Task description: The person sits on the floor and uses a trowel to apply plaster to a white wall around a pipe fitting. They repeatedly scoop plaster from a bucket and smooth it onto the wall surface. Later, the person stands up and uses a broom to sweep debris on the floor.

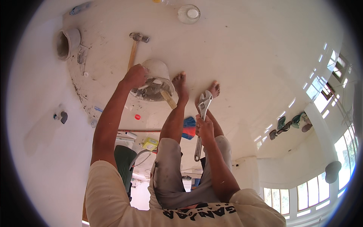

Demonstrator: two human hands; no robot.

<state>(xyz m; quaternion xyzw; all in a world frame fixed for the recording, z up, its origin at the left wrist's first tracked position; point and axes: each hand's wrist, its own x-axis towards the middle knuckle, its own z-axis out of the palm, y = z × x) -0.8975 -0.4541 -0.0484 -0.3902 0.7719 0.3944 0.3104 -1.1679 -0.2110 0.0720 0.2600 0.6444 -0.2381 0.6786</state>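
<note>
In the head view, my left hand is closed at the left rim of a grey, mortar-stained bucket; its fingertips are partly hidden. The bucket's mouth faces me, and some tools lie inside; a wooden handle sticks out over the rim. Beside my left hand is a hammer with a wooden handle, its lower end hidden behind the hand. My right hand is wrapped round the handle of a silver adjustable wrench, held between my knees with the jaws pointing away from me.
A grey pipe-like container and a dirty trowel are at the far left. A glass jar stands ahead. A red cap, a yellow box and a blue-and-red object lie close by. Several sandals are at right.
</note>
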